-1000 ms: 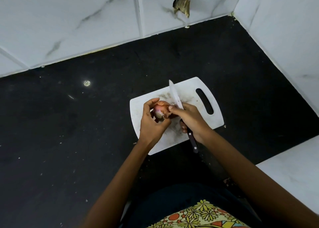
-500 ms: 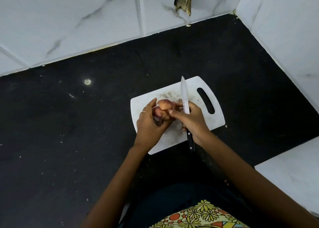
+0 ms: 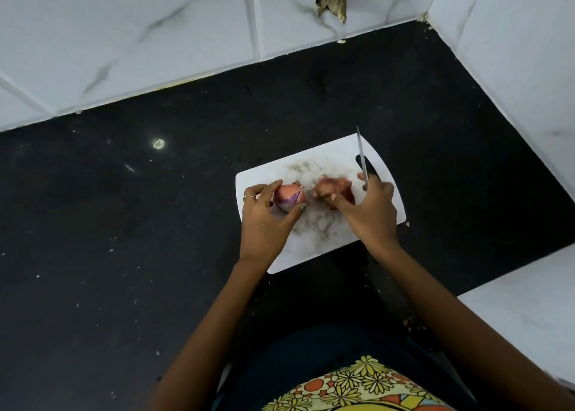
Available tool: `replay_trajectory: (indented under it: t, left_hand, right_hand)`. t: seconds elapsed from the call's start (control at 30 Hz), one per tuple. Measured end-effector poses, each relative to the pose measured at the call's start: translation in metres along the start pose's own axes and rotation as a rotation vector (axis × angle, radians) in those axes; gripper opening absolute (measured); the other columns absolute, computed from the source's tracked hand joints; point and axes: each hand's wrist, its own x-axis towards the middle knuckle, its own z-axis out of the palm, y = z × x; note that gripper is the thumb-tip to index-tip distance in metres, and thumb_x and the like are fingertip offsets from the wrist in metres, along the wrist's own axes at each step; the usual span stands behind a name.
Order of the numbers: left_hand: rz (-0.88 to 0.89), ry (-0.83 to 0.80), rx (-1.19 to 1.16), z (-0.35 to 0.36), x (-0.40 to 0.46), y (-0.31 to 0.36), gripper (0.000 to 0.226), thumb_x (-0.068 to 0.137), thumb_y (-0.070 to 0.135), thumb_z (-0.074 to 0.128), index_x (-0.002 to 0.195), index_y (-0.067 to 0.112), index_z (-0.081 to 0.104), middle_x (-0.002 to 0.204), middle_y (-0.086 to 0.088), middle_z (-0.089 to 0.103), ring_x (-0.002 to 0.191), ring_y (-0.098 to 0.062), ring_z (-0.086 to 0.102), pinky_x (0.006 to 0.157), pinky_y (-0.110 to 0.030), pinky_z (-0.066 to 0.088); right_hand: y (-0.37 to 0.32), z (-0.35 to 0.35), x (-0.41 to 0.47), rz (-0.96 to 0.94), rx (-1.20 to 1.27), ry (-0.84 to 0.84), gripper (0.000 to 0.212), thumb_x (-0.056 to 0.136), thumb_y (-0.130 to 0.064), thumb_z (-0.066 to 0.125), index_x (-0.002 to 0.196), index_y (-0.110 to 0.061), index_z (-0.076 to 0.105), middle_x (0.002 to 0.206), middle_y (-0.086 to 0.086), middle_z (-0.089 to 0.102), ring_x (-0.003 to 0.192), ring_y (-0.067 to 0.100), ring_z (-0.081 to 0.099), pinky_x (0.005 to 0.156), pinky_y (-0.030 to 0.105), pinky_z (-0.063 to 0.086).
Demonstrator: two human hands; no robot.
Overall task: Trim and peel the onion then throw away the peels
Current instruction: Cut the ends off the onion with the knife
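A small red onion (image 3: 288, 198), partly peeled with purple flesh showing, sits over the left part of the white cutting board (image 3: 314, 249), held by my left hand (image 3: 266, 221). My right hand (image 3: 367, 211) grips a knife (image 3: 362, 158) with its blade pointing up and away, and its fingers also pinch a clump of reddish peel (image 3: 334, 188) over the board's middle. The knife's handle is hidden under my hand. Onion and peel are apart, a short gap between them.
The board lies on a black speckled counter (image 3: 124, 255). White marble tiles (image 3: 155, 37) rise behind and to the right, with a broken hole in the back wall (image 3: 333, 0). A white ledge (image 3: 529, 317) sits at the near right. Dirt smears mark the board.
My hands have pulled apart. A piece of peel came off the onion and went right with my right hand; the onion moved left. The knife blade swung to the right.
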Motion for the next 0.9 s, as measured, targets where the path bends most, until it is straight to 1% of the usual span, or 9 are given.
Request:
replay_trajectory:
  t: [0.1, 0.2, 0.3, 0.47, 0.57, 0.7, 0.77, 0.83, 0.9]
  left_hand:
    - [-0.048, 0.0, -0.014, -0.001, 0.002, 0.005, 0.057, 0.081, 0.041, 0.071, 0.131, 0.021, 0.054, 0.127, -0.002, 0.044, 0.102, -0.014, 0.057, 0.094, -0.028, 0.049]
    - [-0.028, 0.002, -0.041, -0.001, 0.002, 0.011, 0.054, 0.083, 0.042, 0.068, 0.132, 0.026, 0.05, 0.123, 0.004, 0.046, 0.1, -0.009, 0.056, 0.089, -0.022, 0.047]
    - [-0.009, 0.013, -0.028, 0.0, 0.003, 0.014, 0.049, 0.084, 0.038, 0.067, 0.13, 0.026, 0.053, 0.124, 0.002, 0.051, 0.105, -0.012, 0.057, 0.092, -0.025, 0.049]
    - [0.007, 0.098, 0.032, 0.002, 0.004, 0.012, 0.054, 0.077, 0.034, 0.076, 0.126, 0.018, 0.058, 0.126, -0.004, 0.053, 0.108, -0.017, 0.058, 0.093, -0.031, 0.051]
    - [-0.024, 0.103, -0.002, 0.0, 0.004, 0.009, 0.051, 0.078, 0.026, 0.075, 0.125, 0.016, 0.057, 0.122, -0.004, 0.057, 0.104, -0.016, 0.059, 0.09, -0.037, 0.054]
    - [-0.016, 0.099, 0.001, 0.001, 0.002, 0.007, 0.058, 0.076, 0.025, 0.076, 0.128, 0.014, 0.054, 0.124, -0.004, 0.061, 0.109, -0.017, 0.059, 0.094, -0.037, 0.052]
    - [-0.029, 0.09, 0.0, 0.0, 0.001, 0.007, 0.065, 0.073, 0.029, 0.08, 0.129, 0.013, 0.053, 0.125, -0.005, 0.059, 0.111, -0.017, 0.058, 0.095, -0.035, 0.052]
    - [-0.05, 0.099, 0.001, -0.001, 0.002, 0.005, 0.065, 0.072, 0.028, 0.081, 0.129, 0.013, 0.053, 0.127, -0.007, 0.055, 0.111, -0.017, 0.057, 0.095, -0.034, 0.052]
    - [-0.078, 0.105, -0.022, -0.004, 0.003, 0.001, 0.062, 0.073, 0.028, 0.08, 0.128, 0.015, 0.054, 0.127, -0.007, 0.052, 0.108, -0.015, 0.057, 0.092, -0.032, 0.052]
  right_hand:
    - [-0.009, -0.001, -0.007, -0.109, -0.018, 0.099, 0.053, 0.084, -0.041, 0.062, 0.127, -0.016, 0.045, 0.127, 0.01, 0.04, 0.103, 0.028, 0.057, 0.082, 0.043, 0.05]
    - [-0.017, 0.0, -0.013, -0.206, 0.004, 0.074, 0.038, 0.092, -0.038, 0.051, 0.122, -0.016, 0.05, 0.12, 0.009, 0.05, 0.1, 0.024, 0.058, 0.083, 0.045, 0.051]
    - [-0.021, 0.004, -0.019, -0.309, 0.026, -0.059, 0.029, 0.098, -0.033, 0.036, 0.105, -0.013, 0.057, 0.101, 0.007, 0.06, 0.089, 0.023, 0.06, 0.079, 0.048, 0.051]
    - [-0.023, 0.012, -0.02, -0.254, -0.082, -0.311, 0.032, 0.1, -0.027, 0.033, 0.124, -0.013, 0.049, 0.124, 0.01, 0.056, 0.113, 0.027, 0.055, 0.097, 0.044, 0.046]
    - [-0.02, 0.012, -0.024, -0.222, -0.151, -0.379, 0.029, 0.1, -0.026, 0.034, 0.112, -0.01, 0.055, 0.103, 0.012, 0.064, 0.095, 0.029, 0.061, 0.085, 0.041, 0.049]
    - [-0.022, 0.01, -0.028, -0.225, -0.166, -0.42, 0.022, 0.1, -0.022, 0.035, 0.098, -0.011, 0.054, 0.086, 0.008, 0.057, 0.089, 0.03, 0.059, 0.081, 0.04, 0.048]
    - [-0.025, 0.008, -0.028, -0.248, -0.125, -0.481, 0.023, 0.1, -0.023, 0.035, 0.094, -0.011, 0.054, 0.079, 0.002, 0.053, 0.081, 0.023, 0.057, 0.075, 0.034, 0.046]
    - [-0.03, 0.005, -0.029, -0.265, -0.078, -0.538, 0.027, 0.1, -0.022, 0.034, 0.095, -0.009, 0.057, 0.067, -0.006, 0.048, 0.064, 0.01, 0.049, 0.061, 0.023, 0.039]
    - [-0.032, 0.003, -0.029, -0.262, -0.047, -0.504, 0.028, 0.101, -0.022, 0.034, 0.095, -0.008, 0.058, 0.062, -0.01, 0.042, 0.057, 0.004, 0.041, 0.054, 0.019, 0.031]
